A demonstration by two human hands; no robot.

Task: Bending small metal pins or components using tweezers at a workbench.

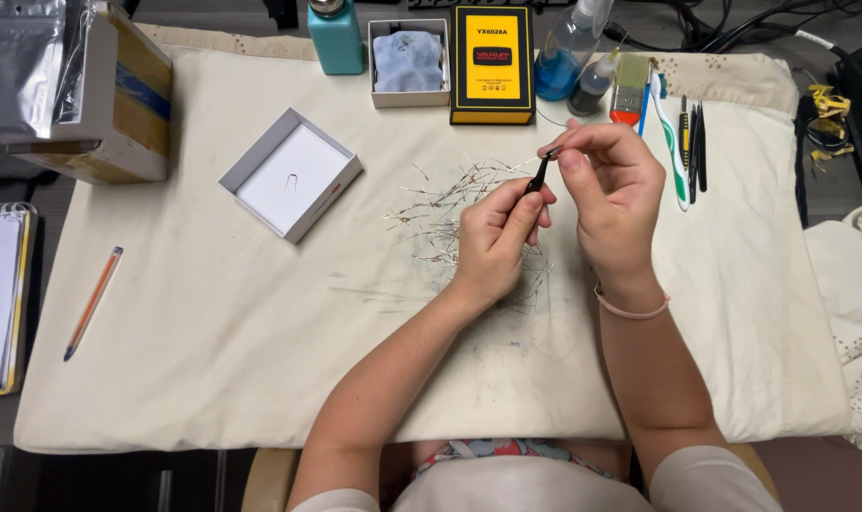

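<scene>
Bare forearms here, short white sleeves at both shoulders, a thin pink band (pixel 632 309) round the right wrist, and a floral patterned garment (pixel 507 450) showing at the lap

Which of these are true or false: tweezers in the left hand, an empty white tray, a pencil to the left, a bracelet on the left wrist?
1. The left hand holds black tweezers. True.
2. The white tray is empty. False: a small bent wire piece lies in it.
3. A pencil lies on the cloth, left of both hands. True.
4. The bracelet is on the left wrist. False: it is on the wrist of the right hand.
</scene>
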